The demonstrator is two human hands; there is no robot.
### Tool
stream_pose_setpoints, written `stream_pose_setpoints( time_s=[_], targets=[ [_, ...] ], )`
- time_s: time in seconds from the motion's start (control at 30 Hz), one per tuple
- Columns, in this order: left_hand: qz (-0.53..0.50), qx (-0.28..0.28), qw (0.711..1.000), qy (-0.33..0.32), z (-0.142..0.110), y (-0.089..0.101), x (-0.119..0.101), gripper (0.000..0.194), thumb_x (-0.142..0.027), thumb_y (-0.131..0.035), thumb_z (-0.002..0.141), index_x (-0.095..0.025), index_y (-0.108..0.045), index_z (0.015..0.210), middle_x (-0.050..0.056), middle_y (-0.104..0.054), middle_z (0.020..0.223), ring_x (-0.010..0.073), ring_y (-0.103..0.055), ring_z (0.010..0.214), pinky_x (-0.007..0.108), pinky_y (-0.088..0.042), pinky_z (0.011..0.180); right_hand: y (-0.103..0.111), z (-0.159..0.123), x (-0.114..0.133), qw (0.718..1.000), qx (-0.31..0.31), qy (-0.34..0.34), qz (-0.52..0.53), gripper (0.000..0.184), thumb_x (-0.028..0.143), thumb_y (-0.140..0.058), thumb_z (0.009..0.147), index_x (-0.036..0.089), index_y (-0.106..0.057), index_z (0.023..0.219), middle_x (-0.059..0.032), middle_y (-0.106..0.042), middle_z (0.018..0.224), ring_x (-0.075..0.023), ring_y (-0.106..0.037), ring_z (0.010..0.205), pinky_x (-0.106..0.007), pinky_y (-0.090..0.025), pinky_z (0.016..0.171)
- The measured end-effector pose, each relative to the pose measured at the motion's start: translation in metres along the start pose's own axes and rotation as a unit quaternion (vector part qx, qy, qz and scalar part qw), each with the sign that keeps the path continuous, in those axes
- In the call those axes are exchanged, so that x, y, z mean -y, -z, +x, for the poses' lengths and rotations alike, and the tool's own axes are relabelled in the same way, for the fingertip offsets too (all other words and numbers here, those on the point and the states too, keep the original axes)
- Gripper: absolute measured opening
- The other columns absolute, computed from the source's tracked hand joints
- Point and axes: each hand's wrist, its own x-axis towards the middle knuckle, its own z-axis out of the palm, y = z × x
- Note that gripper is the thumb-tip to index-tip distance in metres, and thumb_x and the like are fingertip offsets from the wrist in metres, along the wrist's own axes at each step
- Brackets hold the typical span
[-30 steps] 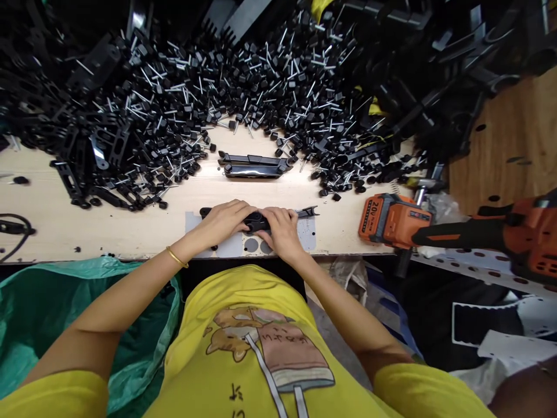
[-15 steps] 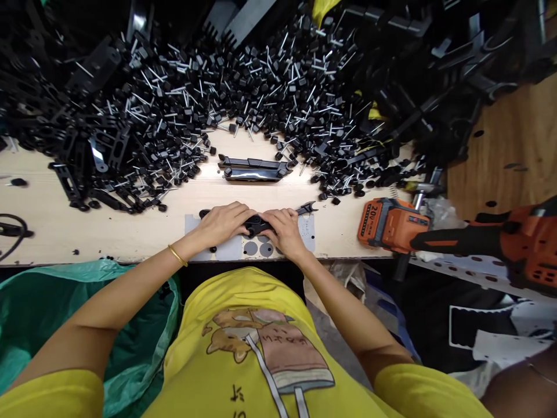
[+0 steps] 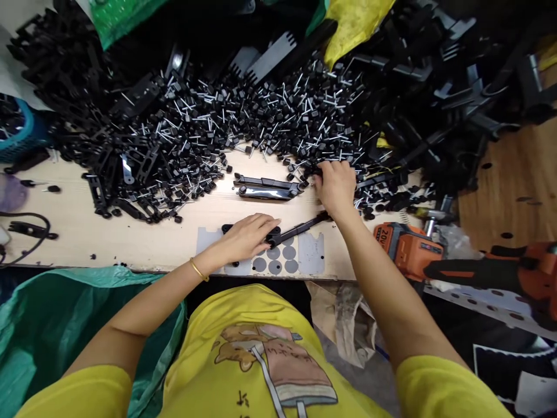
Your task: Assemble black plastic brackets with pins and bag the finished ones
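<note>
On a grey plate (image 3: 312,247) with round dark spots lies a jointed black plastic arm (image 3: 299,228), slanting up to the right. My left hand (image 3: 243,237) grips its left end, fingers over the top, hiding most of that part. My right hand (image 3: 338,184) has its fingers curled at the right edge of a large heap of black-headed bolts (image 3: 261,116) with metal shanks. Whatever is between those fingertips is hidden. Between the heap and the plate rest black plastic arm pieces (image 3: 267,190), side by side.
An orange cordless drill (image 3: 409,247) lies to the right. Flat black slotted parts (image 3: 104,168) pile up on the left, near a blue basket (image 3: 26,130). A green sack (image 3: 87,302) hangs open below the table edge, and a yellow bag (image 3: 354,26) sits behind.
My right hand has let go of the black plastic arm and moved up and right to the bolt heap. My left hand stays on the arm. The camera view has shifted.
</note>
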Motion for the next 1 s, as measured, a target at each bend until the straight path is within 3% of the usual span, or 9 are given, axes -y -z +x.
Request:
stream_pose_setpoints(
  time_s=[0.07, 0.17, 0.27, 0.37, 0.5, 0.6, 0.73, 0.87, 1.0],
  targets=[
    [-0.013, -0.054, 0.998, 0.026, -0.003, 0.015, 0.011, 0.03, -0.024, -0.05, 0.09, -0.013, -0.051, 0.118, 0.012, -0.06, 0.11, 0.0222, -0.056, 0.103, 0.037, -0.05, 0.086, -0.006, 0.021, -0.008, 1.0, -0.012, -0.004, 0.008, 0.021, 0.025, -0.051, 0.082, 0.014, -0.063, 0.096, -0.0135, -0.059, 0.089, -0.0306, -0.05, 0.094, -0.05, -0.038, 0.086],
    [0.036, -0.138, 0.977, 0.159, -0.005, 0.038, 0.047, 0.02, -0.018, -0.046, 0.089, -0.016, -0.058, 0.104, 0.008, -0.061, 0.1, 0.0218, -0.056, 0.096, 0.038, -0.049, 0.083, 0.001, 0.036, -0.017, 0.993, -0.084, -0.051, 0.071, 0.02, 0.03, -0.053, 0.083, 0.016, -0.064, 0.092, -0.0122, -0.058, 0.092, -0.027, -0.052, 0.091, -0.047, -0.041, 0.085],
    [0.119, -0.117, 0.956, 0.24, 0.003, 0.05, 0.09, 0.022, -0.016, -0.054, 0.082, -0.016, -0.061, 0.102, 0.011, -0.06, 0.101, 0.0273, -0.054, 0.099, 0.043, -0.045, 0.085, 0.021, 0.017, -0.01, 0.967, -0.11, -0.105, 0.203, 0.019, 0.03, -0.056, 0.081, 0.018, -0.062, 0.094, -0.008, -0.059, 0.09, -0.0197, -0.056, 0.077, -0.041, -0.048, 0.077],
    [0.135, -0.098, 0.956, 0.243, 0.015, 0.049, 0.115, 0.014, -0.015, -0.056, 0.078, -0.018, -0.063, 0.09, 0.01, -0.061, 0.094, 0.0291, -0.054, 0.097, 0.044, -0.043, 0.085, 0.033, -0.031, 0.021, 0.91, -0.02, -0.125, 0.395, 0.022, 0.031, -0.063, 0.077, 0.02, -0.059, 0.095, -0.0017, -0.059, 0.081, -0.0143, -0.058, 0.067, -0.034, -0.052, 0.068],
    [0.049, -0.206, 0.947, 0.242, 0.014, 0.05, 0.1, 0.005, -0.021, -0.06, 0.079, -0.02, -0.06, 0.084, 0.006, -0.062, 0.09, 0.0244, -0.056, 0.094, 0.041, -0.043, 0.087, 0.025, -0.095, 0.063, 0.821, 0.098, -0.154, 0.541, 0.024, 0.033, -0.068, 0.073, 0.02, -0.056, 0.088, 0.0004, -0.061, 0.078, -0.0124, -0.061, 0.067, -0.03, -0.054, 0.067],
    [-0.112, -0.294, 0.908, 0.276, -0.005, 0.052, 0.062, 0.011, -0.026, -0.06, 0.081, -0.02, -0.057, 0.089, 0.002, -0.063, 0.088, 0.0168, -0.06, 0.083, 0.032, -0.05, 0.079, 0.019, -0.114, 0.073, 0.861, 0.071, -0.135, 0.486, 0.018, 0.033, -0.064, 0.079, 0.02, -0.056, 0.089, -0.0005, -0.062, 0.078, -0.0132, -0.062, 0.069, -0.03, -0.054, 0.068],
    [-0.338, -0.325, 0.82, 0.326, -0.035, 0.042, 0.017, 0.019, -0.031, -0.064, 0.078, -0.019, -0.054, 0.088, 0.0, -0.061, 0.079, 0.0115, -0.063, 0.068, 0.026, -0.055, 0.067, 0.029, -0.11, 0.07, 0.947, 0.016, 0.04, 0.319, 0.006, 0.022, -0.053, 0.087, 0.021, -0.058, 0.09, -0.0053, -0.064, 0.087, -0.0163, -0.062, 0.08, -0.031, -0.053, 0.074],
    [-0.4, -0.336, 0.768, 0.37, -0.052, 0.024, 0.009, 0.025, -0.033, -0.07, 0.073, -0.017, -0.055, 0.085, 0.0, -0.061, 0.078, 0.0106, -0.064, 0.066, 0.025, -0.057, 0.066, 0.041, -0.103, 0.07, 0.956, 0.068, 0.168, 0.232, 0.014, 0.015, -0.046, 0.09, 0.021, -0.058, 0.096, -0.0079, -0.064, 0.094, -0.0176, -0.062, 0.088, -0.03, -0.052, 0.076],
    [-0.375, -0.335, 0.78, 0.374, -0.056, 0.014, 0.012, 0.026, -0.034, -0.07, 0.073, -0.017, -0.056, 0.086, 0.0, -0.061, 0.079, 0.011, -0.064, 0.067, 0.025, -0.058, 0.066, 0.045, -0.102, 0.074, 0.964, 0.063, 0.174, 0.194, 0.016, 0.013, -0.044, 0.09, 0.019, -0.058, 0.097, -0.009, -0.063, 0.095, -0.0177, -0.062, 0.087, -0.028, -0.051, 0.074]
  ],
)
